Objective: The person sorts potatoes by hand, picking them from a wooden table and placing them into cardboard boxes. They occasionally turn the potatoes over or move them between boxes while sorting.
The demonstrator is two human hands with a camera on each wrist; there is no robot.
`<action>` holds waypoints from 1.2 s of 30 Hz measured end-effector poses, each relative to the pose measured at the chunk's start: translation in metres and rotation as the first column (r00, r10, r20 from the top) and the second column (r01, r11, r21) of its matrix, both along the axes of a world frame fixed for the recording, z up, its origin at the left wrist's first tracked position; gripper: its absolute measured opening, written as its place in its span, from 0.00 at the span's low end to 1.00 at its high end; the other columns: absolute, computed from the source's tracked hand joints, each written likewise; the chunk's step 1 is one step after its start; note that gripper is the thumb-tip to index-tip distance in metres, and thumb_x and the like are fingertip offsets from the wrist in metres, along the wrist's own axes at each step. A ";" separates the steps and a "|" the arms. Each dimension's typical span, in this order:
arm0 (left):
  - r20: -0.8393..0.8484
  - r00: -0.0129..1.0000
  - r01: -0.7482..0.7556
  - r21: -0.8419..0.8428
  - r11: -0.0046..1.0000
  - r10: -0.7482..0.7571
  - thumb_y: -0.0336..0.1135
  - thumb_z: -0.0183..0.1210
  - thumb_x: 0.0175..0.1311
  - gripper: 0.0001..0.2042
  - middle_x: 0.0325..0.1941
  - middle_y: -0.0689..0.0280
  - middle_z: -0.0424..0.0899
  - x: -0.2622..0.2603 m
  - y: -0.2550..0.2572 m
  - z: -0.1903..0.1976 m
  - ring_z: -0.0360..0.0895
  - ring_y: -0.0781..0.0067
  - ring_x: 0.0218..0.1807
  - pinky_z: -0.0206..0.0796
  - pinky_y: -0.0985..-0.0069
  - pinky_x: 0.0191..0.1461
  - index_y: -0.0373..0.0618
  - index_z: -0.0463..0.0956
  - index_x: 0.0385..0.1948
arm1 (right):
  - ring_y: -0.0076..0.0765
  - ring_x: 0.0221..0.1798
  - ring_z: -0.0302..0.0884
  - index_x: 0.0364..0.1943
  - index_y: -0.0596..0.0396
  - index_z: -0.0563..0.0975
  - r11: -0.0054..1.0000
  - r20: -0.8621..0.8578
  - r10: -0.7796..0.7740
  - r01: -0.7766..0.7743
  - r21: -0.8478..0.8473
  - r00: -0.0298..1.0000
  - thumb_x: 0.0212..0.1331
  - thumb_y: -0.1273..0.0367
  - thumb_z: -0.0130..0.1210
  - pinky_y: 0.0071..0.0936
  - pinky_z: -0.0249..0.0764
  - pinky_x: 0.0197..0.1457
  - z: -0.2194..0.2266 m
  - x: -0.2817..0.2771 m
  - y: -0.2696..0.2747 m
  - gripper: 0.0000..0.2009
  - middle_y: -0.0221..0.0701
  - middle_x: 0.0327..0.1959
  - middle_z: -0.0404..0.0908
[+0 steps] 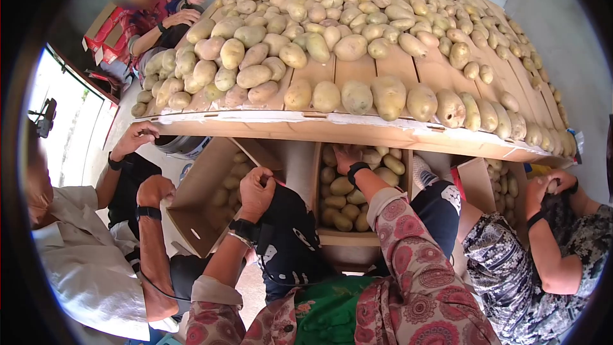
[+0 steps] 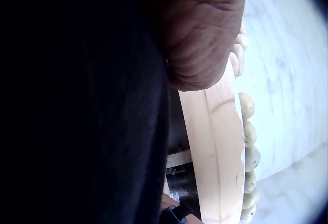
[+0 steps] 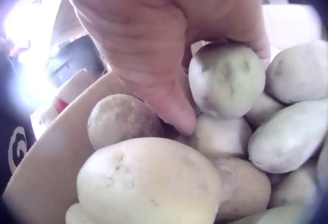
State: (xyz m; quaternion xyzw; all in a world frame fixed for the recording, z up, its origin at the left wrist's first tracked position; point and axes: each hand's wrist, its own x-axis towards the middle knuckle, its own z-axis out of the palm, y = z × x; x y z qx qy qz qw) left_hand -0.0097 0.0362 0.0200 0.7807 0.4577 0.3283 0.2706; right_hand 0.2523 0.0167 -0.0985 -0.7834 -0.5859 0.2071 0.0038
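My right hand (image 1: 348, 158) reaches into the middle cardboard box (image 1: 350, 239), under the front edge of the potato-covered table. In the right wrist view, the thumb (image 3: 177, 109) and fingers of that hand grip a rounded potato (image 3: 227, 80) among the others. A larger pale potato (image 3: 148, 183) lies in front of it, nearer the camera. Loosely curled by my knee, my left hand (image 1: 257, 193) holds no visible thing. Only the heel of the left hand (image 2: 202, 55) shows in the left wrist view, beside dark cloth.
Potatoes lie heaped on the wide table (image 1: 393, 70), with a row along its front board (image 1: 268, 129). Another open box (image 1: 191, 214) of potatoes stands to the left, and one (image 1: 479, 185) to the right. People sit on both sides, and another is at the far left.
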 end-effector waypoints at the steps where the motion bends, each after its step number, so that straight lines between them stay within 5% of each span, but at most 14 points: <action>1: -0.027 1.000 -0.010 -0.001 1.000 0.010 0.24 0.56 0.46 0.04 0.22 0.62 0.76 -0.001 0.000 0.002 0.75 0.69 0.23 0.68 0.76 0.32 0.40 0.73 0.24 | 0.59 0.66 0.50 0.63 0.43 0.58 0.997 0.039 0.003 0.000 -0.072 0.999 0.55 0.66 0.48 0.60 0.61 0.56 -0.005 0.001 0.003 0.29 0.44 0.67 0.51; 6: -0.080 0.997 -0.006 0.044 0.999 0.009 0.25 0.56 0.45 0.03 0.22 0.62 0.76 -0.005 0.001 0.005 0.76 0.69 0.24 0.68 0.76 0.32 0.41 0.73 0.23 | 0.54 0.65 0.54 0.60 0.42 0.64 0.980 0.100 -0.019 -0.001 0.198 0.995 0.58 0.65 0.44 0.57 0.62 0.56 -0.036 0.005 0.010 0.22 0.39 0.65 0.57; 8: -0.061 0.998 -0.027 0.018 0.999 0.028 0.25 0.56 0.45 0.03 0.22 0.61 0.76 -0.003 -0.001 0.010 0.76 0.69 0.24 0.68 0.76 0.32 0.41 0.73 0.23 | 0.57 0.66 0.52 0.60 0.41 0.64 0.990 0.067 0.001 -0.010 0.142 0.998 0.42 0.71 0.54 0.54 0.59 0.61 -0.031 0.007 0.005 0.32 0.44 0.63 0.59; 11: -0.052 0.998 -0.039 0.014 0.999 0.040 0.25 0.56 0.45 0.03 0.22 0.61 0.76 -0.005 0.001 0.007 0.76 0.67 0.24 0.68 0.75 0.32 0.41 0.73 0.23 | 0.55 0.64 0.56 0.57 0.44 0.66 0.963 0.177 0.051 -0.095 0.252 0.983 0.38 0.72 0.57 0.50 0.61 0.60 -0.024 0.005 -0.014 0.33 0.45 0.59 0.63; 14: -0.058 0.998 -0.031 -0.007 0.999 0.031 0.25 0.57 0.45 0.03 0.22 0.60 0.77 -0.001 0.002 0.008 0.76 0.66 0.24 0.68 0.74 0.32 0.40 0.73 0.23 | 0.56 0.58 0.61 0.55 0.46 0.66 0.991 -0.042 0.118 -0.115 0.061 0.992 0.36 0.72 0.58 0.48 0.64 0.57 -0.041 0.011 -0.027 0.33 0.45 0.54 0.66; 17: -0.082 0.996 -0.029 -0.007 1.000 0.029 0.26 0.57 0.45 0.03 0.22 0.60 0.77 -0.003 -0.004 0.009 0.76 0.67 0.24 0.68 0.74 0.31 0.40 0.73 0.23 | 0.56 0.44 0.72 0.45 0.50 0.68 0.971 -0.125 0.172 -0.147 0.188 0.977 0.45 0.74 0.53 0.47 0.71 0.48 -0.014 0.003 -0.063 0.19 0.43 0.46 0.69; 22: -0.102 0.995 -0.015 -0.014 1.000 0.013 0.26 0.57 0.45 0.03 0.20 0.60 0.76 0.007 -0.005 0.005 0.76 0.66 0.23 0.68 0.74 0.31 0.39 0.73 0.23 | 0.54 0.48 0.73 0.49 0.51 0.68 0.993 -0.152 0.096 -0.084 0.085 0.984 0.40 0.71 0.56 0.46 0.71 0.48 0.028 -0.011 -0.090 0.25 0.45 0.47 0.72; 24: -0.084 0.996 -0.016 -0.024 1.000 0.013 0.26 0.57 0.45 0.03 0.20 0.60 0.76 0.009 -0.006 0.007 0.76 0.65 0.23 0.68 0.73 0.31 0.40 0.73 0.23 | 0.53 0.52 0.71 0.56 0.53 0.66 0.996 -0.484 -0.055 0.012 -0.091 0.873 0.40 0.69 0.57 0.40 0.70 0.53 0.056 -0.009 -0.098 0.31 0.48 0.52 0.70; 26: -0.119 0.993 -0.019 0.001 1.000 0.019 0.26 0.57 0.45 0.03 0.20 0.60 0.76 0.012 -0.005 0.008 0.76 0.65 0.23 0.68 0.73 0.32 0.40 0.73 0.22 | 0.48 0.56 0.69 0.60 0.57 0.62 0.998 -0.627 -0.007 0.046 0.046 0.779 0.39 0.67 0.58 0.31 0.67 0.57 0.042 -0.007 -0.115 0.36 0.47 0.57 0.68; 28: -0.163 0.986 -0.024 0.014 1.000 0.026 0.26 0.57 0.45 0.03 0.20 0.59 0.76 0.012 -0.009 0.005 0.76 0.64 0.24 0.68 0.72 0.32 0.40 0.73 0.22 | 0.38 0.57 0.67 0.61 0.57 0.62 0.994 -0.921 -0.037 -0.080 -0.074 0.388 0.41 0.67 0.59 0.28 0.63 0.60 0.063 -0.012 -0.131 0.36 0.39 0.57 0.68; 29: -0.174 0.984 -0.030 0.010 1.000 0.031 0.27 0.57 0.45 0.03 0.20 0.59 0.76 0.012 -0.010 0.005 0.76 0.64 0.24 0.68 0.72 0.32 0.40 0.73 0.22 | 0.38 0.57 0.67 0.61 0.57 0.62 0.994 -0.921 -0.035 -0.081 -0.072 0.387 0.41 0.67 0.59 0.28 0.63 0.60 0.076 -0.012 -0.137 0.36 0.39 0.57 0.68; 31: -0.182 0.982 -0.043 0.013 0.999 0.044 0.28 0.56 0.45 0.03 0.20 0.59 0.76 0.012 -0.005 0.007 0.76 0.63 0.24 0.68 0.71 0.33 0.41 0.73 0.22 | 0.29 0.58 0.65 0.62 0.55 0.62 0.999 -0.999 0.048 0.011 0.048 -0.021 0.44 0.69 0.58 0.25 0.62 0.60 0.115 -0.009 -0.148 0.34 0.32 0.58 0.67; 33: -0.208 0.977 -0.034 0.030 0.999 0.039 0.28 0.56 0.46 0.04 0.21 0.58 0.76 0.010 -0.008 0.005 0.76 0.61 0.26 0.68 0.70 0.34 0.41 0.73 0.23 | 0.26 0.57 0.66 0.62 0.52 0.62 0.984 -0.949 0.123 0.157 0.080 -0.290 0.46 0.74 0.57 0.24 0.67 0.57 0.157 0.007 -0.146 0.33 0.28 0.58 0.65; 36: -0.197 0.979 -0.029 0.079 0.996 0.044 0.29 0.56 0.46 0.04 0.21 0.58 0.77 0.009 -0.011 0.005 0.76 0.60 0.26 0.68 0.69 0.34 0.41 0.73 0.23 | 0.30 0.49 0.74 0.65 0.47 0.55 0.841 -0.894 0.300 0.535 0.083 -0.333 0.53 0.75 0.57 0.28 0.79 0.44 0.231 0.042 -0.135 0.34 0.35 0.57 0.65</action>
